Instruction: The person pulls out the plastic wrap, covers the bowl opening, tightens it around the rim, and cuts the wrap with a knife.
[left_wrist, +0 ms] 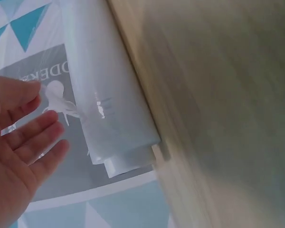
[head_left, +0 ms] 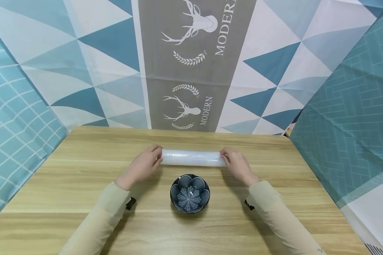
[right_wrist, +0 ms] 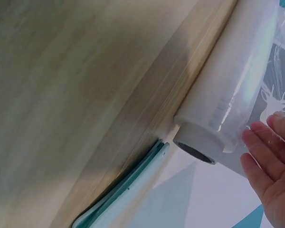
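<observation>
A roll of cling film [head_left: 191,158] lies crosswise on the table, its clear film shiny in the light. At its left end my left hand [head_left: 149,160] pinches the loose film between thumb and index finger, the other fingers [left_wrist: 38,142] spread apart. My right hand [head_left: 237,163] pinches the film at the opposite end, thumb against the index finger. Thin, creased film [right_wrist: 277,66] stretches between the roll and this hand. The core's open end [right_wrist: 197,148] sticks out past the wound film. Closer to me, between my forearms, stands a dark blue bowl [head_left: 190,194] with a petal pattern.
The wood-grain table [head_left: 191,235] ends at a patterned cloth backdrop [head_left: 185,71] with deer heads and triangles. Teal tiled sheets hang at the left [head_left: 17,117] and right [head_left: 348,113]. A black strap piece [head_left: 131,203] shows below the left cuff.
</observation>
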`<state>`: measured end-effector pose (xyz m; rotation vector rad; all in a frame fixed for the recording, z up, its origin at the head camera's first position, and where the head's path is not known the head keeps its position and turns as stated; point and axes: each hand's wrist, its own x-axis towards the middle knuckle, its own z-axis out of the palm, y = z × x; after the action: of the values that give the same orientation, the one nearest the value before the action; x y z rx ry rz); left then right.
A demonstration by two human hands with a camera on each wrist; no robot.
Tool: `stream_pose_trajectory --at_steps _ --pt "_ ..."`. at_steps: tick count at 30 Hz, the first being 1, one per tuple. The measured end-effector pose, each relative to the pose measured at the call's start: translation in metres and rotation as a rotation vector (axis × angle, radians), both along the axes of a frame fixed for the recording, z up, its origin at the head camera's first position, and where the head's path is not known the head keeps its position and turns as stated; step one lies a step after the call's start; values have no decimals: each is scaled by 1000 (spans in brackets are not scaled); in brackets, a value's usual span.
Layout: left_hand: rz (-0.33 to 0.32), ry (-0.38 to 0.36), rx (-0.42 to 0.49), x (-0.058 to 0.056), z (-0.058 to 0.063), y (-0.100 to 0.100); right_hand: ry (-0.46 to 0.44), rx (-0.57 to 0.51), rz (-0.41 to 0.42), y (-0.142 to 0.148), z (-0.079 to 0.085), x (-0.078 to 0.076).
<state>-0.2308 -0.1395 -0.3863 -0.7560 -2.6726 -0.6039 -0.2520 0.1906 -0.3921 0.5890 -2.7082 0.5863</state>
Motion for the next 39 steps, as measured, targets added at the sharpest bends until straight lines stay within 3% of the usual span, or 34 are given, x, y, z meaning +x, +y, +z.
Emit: stream_pose_trajectory --at_steps 9,16,19,24,39 --pt "-2 56 37 0 2 2 -42 -32 17 -2 3 3" --pt "8 10 95 3 -1 0 -22 -84 42 0 7 9" --pt "25 27 103 5 -2 -2 -15 -86 44 1 8 12" --pt "32 52 109 10 2 -3 -23 -92 36 3 10 17" --pt "47 26 181 23 12 -6 -38 -124 50 5 22 30"
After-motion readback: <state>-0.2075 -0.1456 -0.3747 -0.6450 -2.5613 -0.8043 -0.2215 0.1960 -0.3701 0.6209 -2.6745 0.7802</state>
